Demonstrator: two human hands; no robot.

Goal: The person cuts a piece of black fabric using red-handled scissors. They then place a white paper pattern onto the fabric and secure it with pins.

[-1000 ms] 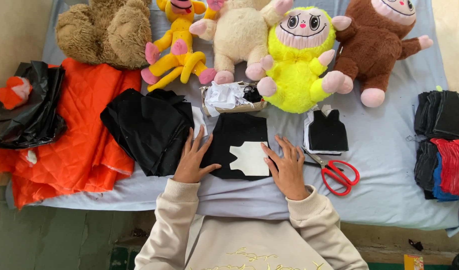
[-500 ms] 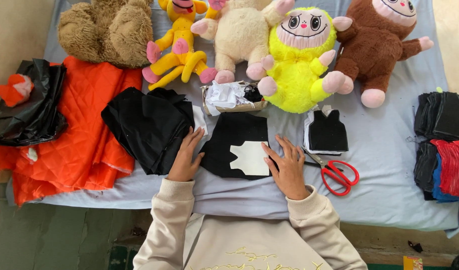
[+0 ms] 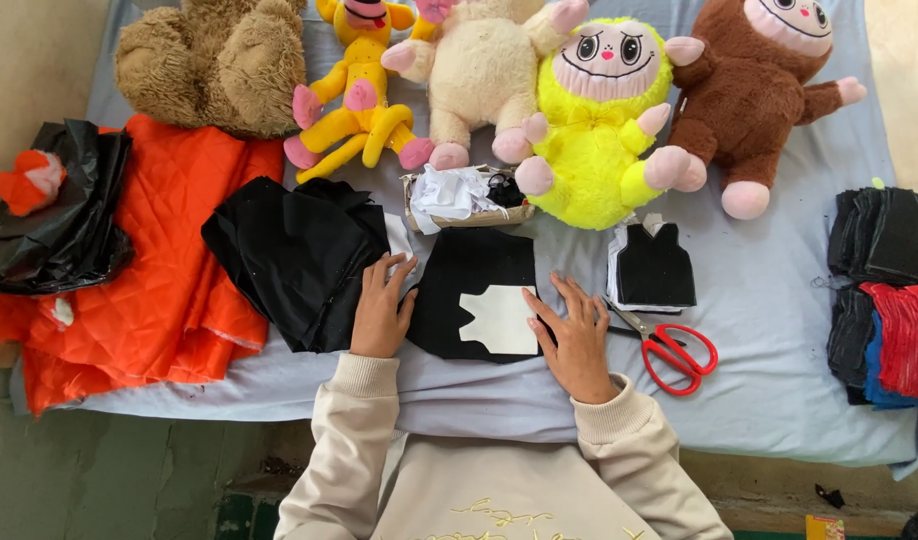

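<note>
Both hands lie open and flat, the left hand (image 3: 381, 312) and right hand (image 3: 576, 338) pinning a pale paper pattern (image 3: 501, 320) on black fabric (image 3: 471, 280) upon the bed (image 3: 779, 400), probably positioning before tracing or cutting with the red scissors (image 3: 674, 350).

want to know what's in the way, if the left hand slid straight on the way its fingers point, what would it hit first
The left hand points up and slightly right. First in that line looks to be the white scrap by the black fabric piece, then the small box of scraps. Both lie flat, so depth matters little.
</note>
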